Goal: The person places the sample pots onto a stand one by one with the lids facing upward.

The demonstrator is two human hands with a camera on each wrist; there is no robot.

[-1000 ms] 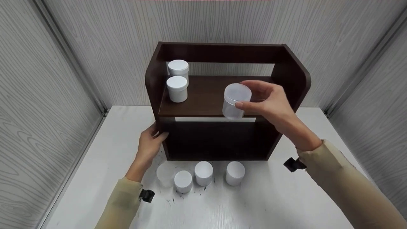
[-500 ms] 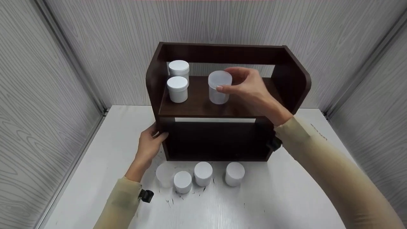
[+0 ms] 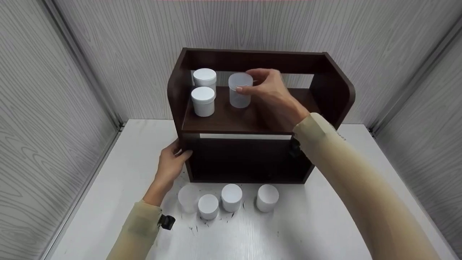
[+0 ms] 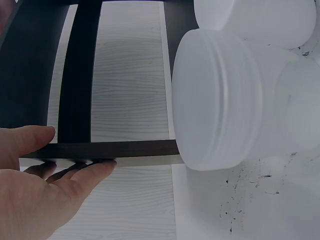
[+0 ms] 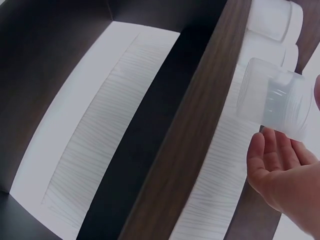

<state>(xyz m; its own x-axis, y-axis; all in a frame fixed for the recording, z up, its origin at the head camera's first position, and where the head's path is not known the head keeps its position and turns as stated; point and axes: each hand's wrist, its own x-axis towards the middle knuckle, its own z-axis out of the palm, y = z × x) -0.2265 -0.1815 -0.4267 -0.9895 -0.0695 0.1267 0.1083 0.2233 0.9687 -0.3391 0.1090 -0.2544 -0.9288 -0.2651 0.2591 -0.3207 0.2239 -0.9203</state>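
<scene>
My right hand (image 3: 269, 88) holds a translucent lidded jar (image 3: 240, 94) between thumb and fingers, over the upper board of a dark brown shelf unit (image 3: 245, 121). The right wrist view shows the same clear jar (image 5: 275, 97) with curled fingers (image 5: 280, 155) beneath it. Whether its base touches the board I cannot tell. Left of it, two white lidded jars stand one behind the other, the front jar (image 3: 203, 103) and the rear jar (image 3: 204, 76). My left hand (image 3: 170, 162) grips the unit's left side panel, its thumb (image 4: 35, 137) on the inner side and the other fingers outside.
On the white table (image 3: 231, 238) before the unit stand a translucent jar (image 3: 188, 198) and three white jars: a short one (image 3: 208, 206), another (image 3: 231, 197) and a right-hand one (image 3: 267, 198). Dark specks lie around them. Wood-grain walls (image 3: 238, 21) enclose the table.
My right hand has carried the translucent jar left and back, from the unit's front edge to over the upper board. My left hand has stayed on the side panel.
</scene>
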